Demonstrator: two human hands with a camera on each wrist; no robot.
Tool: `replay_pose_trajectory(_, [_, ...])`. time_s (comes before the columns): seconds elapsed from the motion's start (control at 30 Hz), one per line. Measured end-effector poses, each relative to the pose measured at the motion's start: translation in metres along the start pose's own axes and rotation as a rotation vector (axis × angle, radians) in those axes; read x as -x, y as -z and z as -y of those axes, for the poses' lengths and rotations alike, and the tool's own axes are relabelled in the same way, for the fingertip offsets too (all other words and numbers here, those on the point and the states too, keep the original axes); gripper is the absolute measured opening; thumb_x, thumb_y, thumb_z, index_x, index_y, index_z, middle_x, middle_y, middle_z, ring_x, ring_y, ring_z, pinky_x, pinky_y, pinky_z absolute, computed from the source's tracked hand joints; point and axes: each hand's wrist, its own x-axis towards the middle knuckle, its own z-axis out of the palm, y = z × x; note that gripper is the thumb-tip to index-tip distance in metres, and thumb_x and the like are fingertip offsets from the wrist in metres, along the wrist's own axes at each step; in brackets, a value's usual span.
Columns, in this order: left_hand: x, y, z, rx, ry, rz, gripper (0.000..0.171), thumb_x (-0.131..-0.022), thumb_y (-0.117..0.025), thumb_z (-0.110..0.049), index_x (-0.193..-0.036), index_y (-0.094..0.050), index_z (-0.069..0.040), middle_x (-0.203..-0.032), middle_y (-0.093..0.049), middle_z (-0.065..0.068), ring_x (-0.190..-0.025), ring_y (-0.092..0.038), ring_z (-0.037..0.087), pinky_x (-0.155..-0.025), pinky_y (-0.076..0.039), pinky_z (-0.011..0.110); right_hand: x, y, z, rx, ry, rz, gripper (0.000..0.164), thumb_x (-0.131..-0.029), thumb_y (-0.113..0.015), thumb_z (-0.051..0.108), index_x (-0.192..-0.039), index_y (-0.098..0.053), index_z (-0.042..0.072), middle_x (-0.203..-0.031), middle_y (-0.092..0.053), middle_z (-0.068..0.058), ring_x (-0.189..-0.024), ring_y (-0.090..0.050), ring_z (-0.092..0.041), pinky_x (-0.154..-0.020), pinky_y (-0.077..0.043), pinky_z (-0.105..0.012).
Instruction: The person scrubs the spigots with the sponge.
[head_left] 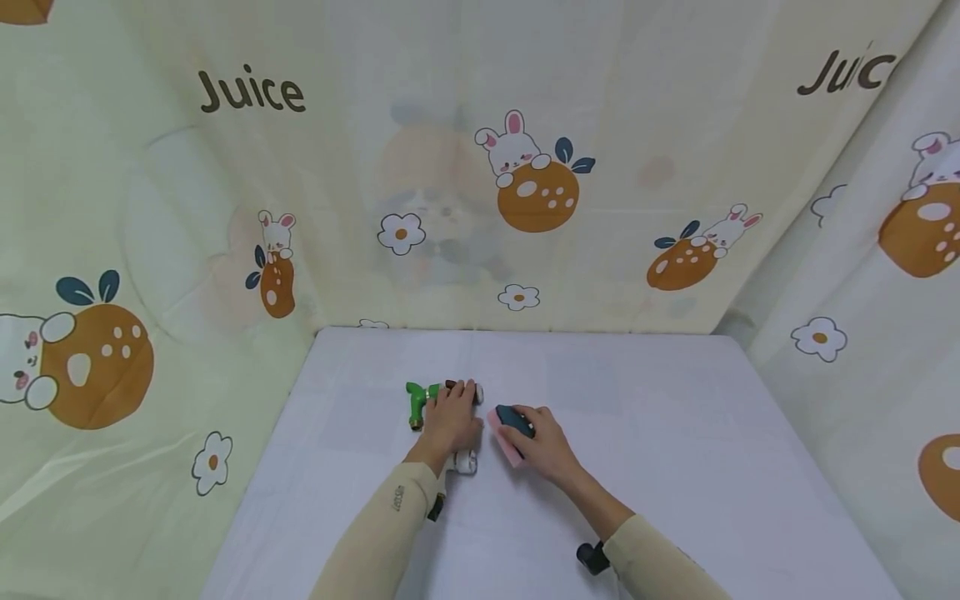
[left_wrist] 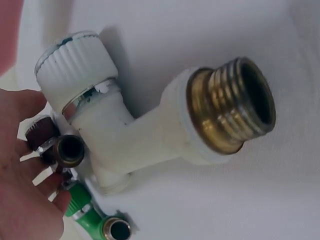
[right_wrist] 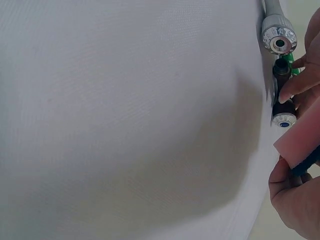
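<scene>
My left hand (head_left: 452,419) reaches over a dark brown angle valve (left_wrist: 69,151) that lies on the table, its thumb and fingers around the valve's body. A green valve (head_left: 417,405) lies just left of it. Nearer me, partly hidden under my left forearm in the head view, is a white valve (left_wrist: 125,140) with a brass threaded end. Close by on the right, my right hand (head_left: 546,448) grips a two-layer sponge (head_left: 504,439), pink below and dark blue on top. A small gap separates the sponge from the brown valve.
A white cloth covers the table (head_left: 675,433). Printed curtains (head_left: 450,167) hang behind it and along both sides. Black camera mounts (head_left: 592,557) are worn on the wrists.
</scene>
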Motion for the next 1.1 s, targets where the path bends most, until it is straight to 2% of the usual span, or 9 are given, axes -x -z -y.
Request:
replay_pose_trajectory(0.1, [-0.001,-0.002,-0.002,0.011,-0.002,-0.009,0.068,-0.101,-0.065,-0.036,-0.16,-0.039,-0.015,-0.165,-0.04,0.011,-0.153,-0.034,0.04,-0.125,-0.024,0.064,0.0,0.001,-0.001,-0.004,-0.004,0.006,0.057,-0.099,-0.068,0.045,-0.145,-0.06,0.012,-0.13,-0.058,-0.019,-0.109,-0.058,-0.029,-0.091,-0.051,-0.045])
replay_pose_trajectory(0.23, [-0.001,-0.003,-0.001,0.034,-0.019,-0.056,0.054,-0.099,-0.068,-0.04,-0.146,-0.053,-0.016,-0.153,-0.05,0.014,-0.142,-0.046,0.04,-0.12,-0.032,0.063,0.001,0.003,0.0,-0.008,-0.005,0.0,0.057,-0.099,-0.068,0.045,-0.145,-0.06,0.012,-0.129,-0.058,-0.019,-0.108,-0.058,-0.029,-0.09,-0.051,-0.045])
replay_pose_trajectory(0.33, [0.002,-0.002,-0.002,0.055,-0.035,-0.074,0.042,-0.097,-0.071,-0.041,-0.128,-0.06,-0.015,-0.135,-0.055,0.017,-0.124,-0.056,0.037,-0.108,-0.044,0.058,0.001,0.003,0.0,-0.009,-0.003,0.001,0.057,-0.099,-0.068,0.045,-0.145,-0.06,0.012,-0.129,-0.058,-0.019,-0.108,-0.058,-0.029,-0.089,-0.052,-0.045])
replay_pose_trajectory(0.43, [0.004,0.002,-0.004,0.082,-0.025,-0.056,0.034,-0.096,-0.074,-0.039,-0.116,-0.06,-0.015,-0.119,-0.055,0.014,-0.106,-0.057,0.029,-0.093,-0.052,0.048,0.001,0.002,-0.002,-0.012,-0.004,0.006,0.057,-0.099,-0.068,0.045,-0.145,-0.06,0.012,-0.129,-0.058,-0.018,-0.109,-0.058,-0.028,-0.09,-0.052,-0.045])
replay_pose_trajectory(0.53, [0.006,0.004,-0.006,0.108,-0.012,-0.046,0.031,-0.095,-0.077,-0.033,-0.112,-0.06,-0.014,-0.105,-0.058,0.01,-0.094,-0.056,0.025,-0.081,-0.052,0.042,0.001,0.0,-0.003,-0.015,-0.006,0.007,0.057,-0.099,-0.068,0.045,-0.146,-0.059,0.013,-0.129,-0.059,-0.017,-0.11,-0.058,-0.028,-0.092,-0.053,-0.046])
replay_pose_trajectory(0.63, [0.006,0.002,-0.008,0.088,-0.013,-0.055,0.03,-0.094,-0.078,-0.032,-0.108,-0.06,-0.013,-0.094,-0.062,0.007,-0.088,-0.058,0.024,-0.076,-0.052,0.04,0.001,-0.001,-0.004,-0.015,0.002,-0.002,0.057,-0.099,-0.068,0.045,-0.146,-0.058,0.013,-0.129,-0.06,-0.017,-0.11,-0.059,-0.027,-0.092,-0.054,-0.046])
replay_pose_trajectory(0.8, [0.008,-0.003,-0.01,0.073,-0.012,-0.073,0.03,-0.093,-0.078,-0.029,-0.111,-0.061,-0.012,-0.096,-0.065,0.008,-0.09,-0.061,0.025,-0.077,-0.053,0.042,0.0,0.0,-0.004,-0.037,-0.008,-0.023,0.06,-0.1,-0.068,0.043,-0.149,-0.054,0.011,-0.129,-0.062,-0.016,-0.101,-0.06,-0.023,-0.081,-0.054,-0.036])
replay_pose_trajectory(0.93, [0.012,0.006,-0.01,0.212,-0.012,-0.081,0.038,-0.095,-0.074,-0.028,-0.122,-0.056,-0.009,-0.106,-0.065,0.012,-0.089,-0.059,0.024,-0.078,-0.054,0.042,0.002,0.003,-0.002,-0.083,-0.034,-0.049,0.064,-0.101,-0.066,0.041,-0.154,-0.048,0.01,-0.135,-0.062,-0.018,-0.099,-0.063,-0.023,-0.075,-0.055,-0.031])
replay_pose_trajectory(1.1, [0.015,0.028,-0.005,0.504,-0.07,-0.087,0.053,-0.096,-0.076,-0.032,-0.133,-0.048,-0.007,-0.112,-0.067,0.012,-0.095,-0.062,0.023,-0.084,-0.055,0.04,0.003,0.007,-0.004,-0.163,-0.011,-0.085,0.062,-0.103,-0.064,0.039,-0.156,-0.045,0.013,-0.137,-0.061,-0.016,-0.108,-0.064,-0.025,-0.079,-0.058,-0.032])
